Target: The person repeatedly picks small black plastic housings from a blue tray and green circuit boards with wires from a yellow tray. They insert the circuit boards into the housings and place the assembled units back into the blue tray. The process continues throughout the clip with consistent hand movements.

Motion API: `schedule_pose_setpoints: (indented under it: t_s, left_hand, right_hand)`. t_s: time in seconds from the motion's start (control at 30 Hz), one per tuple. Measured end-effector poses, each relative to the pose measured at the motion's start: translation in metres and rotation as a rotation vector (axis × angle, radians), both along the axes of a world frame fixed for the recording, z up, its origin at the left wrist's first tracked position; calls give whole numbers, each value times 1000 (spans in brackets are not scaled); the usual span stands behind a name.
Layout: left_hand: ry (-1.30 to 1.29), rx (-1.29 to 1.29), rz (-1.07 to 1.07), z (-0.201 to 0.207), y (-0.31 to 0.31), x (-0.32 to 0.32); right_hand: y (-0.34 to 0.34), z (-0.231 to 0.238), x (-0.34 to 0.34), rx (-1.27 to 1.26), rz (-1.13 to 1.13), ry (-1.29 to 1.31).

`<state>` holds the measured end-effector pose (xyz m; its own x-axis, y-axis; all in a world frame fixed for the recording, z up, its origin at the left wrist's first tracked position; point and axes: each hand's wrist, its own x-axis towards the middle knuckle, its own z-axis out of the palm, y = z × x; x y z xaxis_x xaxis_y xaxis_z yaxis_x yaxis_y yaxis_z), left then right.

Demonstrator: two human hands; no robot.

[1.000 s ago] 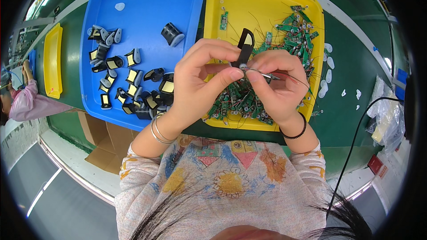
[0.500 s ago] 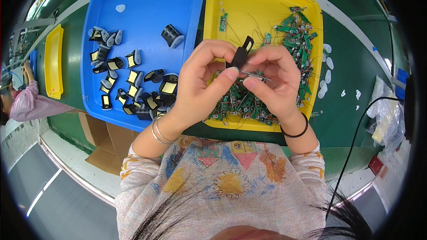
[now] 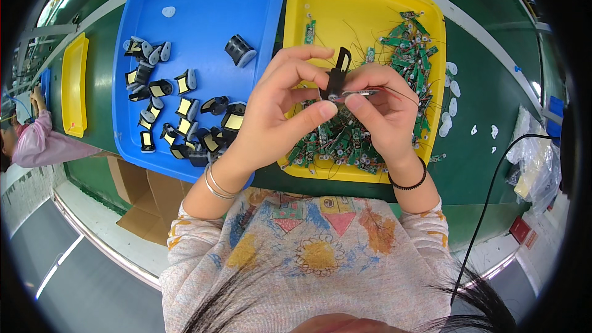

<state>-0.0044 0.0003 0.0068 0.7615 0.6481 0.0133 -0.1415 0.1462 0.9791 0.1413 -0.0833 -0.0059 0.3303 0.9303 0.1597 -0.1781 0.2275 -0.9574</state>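
Above the yellow tray (image 3: 317, 0), my left hand (image 3: 271, 105) pinches a black plastic housing (image 3: 334, 83) with a loop-shaped end pointing up. My right hand (image 3: 388, 111) grips a small circuit board (image 3: 365, 92) between thumb and index finger, its thin wires trailing to the right. One end of the board meets the lower part of the housing; whether it sits inside, I cannot tell. Beneath my hands lies a heap of green circuit boards (image 3: 339, 145) with fine wires. It spreads up the tray's right side.
On the left, a blue tray (image 3: 203, 31) holds several black housings (image 3: 185, 108) with yellow pads and grey ends. Grey-white flat pieces (image 3: 453, 89) lie right of the yellow tray, near a clear plastic bag (image 3: 533, 154) and black cable (image 3: 487, 209). Another person's pink sleeve (image 3: 46, 139) shows far left.
The housing has turned more upright and its lower end now shows. The board has rotated, showing its flat side and wires. My left thumb has shifted and some left fingers have lifted.
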Motion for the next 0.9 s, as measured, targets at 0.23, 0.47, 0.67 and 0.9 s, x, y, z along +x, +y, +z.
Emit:
schedule_pose_setpoints:
  t_s: [0.23,0.47,0.67,0.9]
  left_hand:
    - [-2,-94,-36,-7,5,-2]
    - [92,57,65,-2,6,-7]
    - [98,142,97,-4,5,-8]
    - [114,193,54,-8,10,-10]
  right_hand:
    - [-1,1,6,-21,103,-174]
    - [4,-1,8,167,-180,-207]
    - [7,4,19,283,-63,-786]
    - [7,3,13,255,-95,-875]
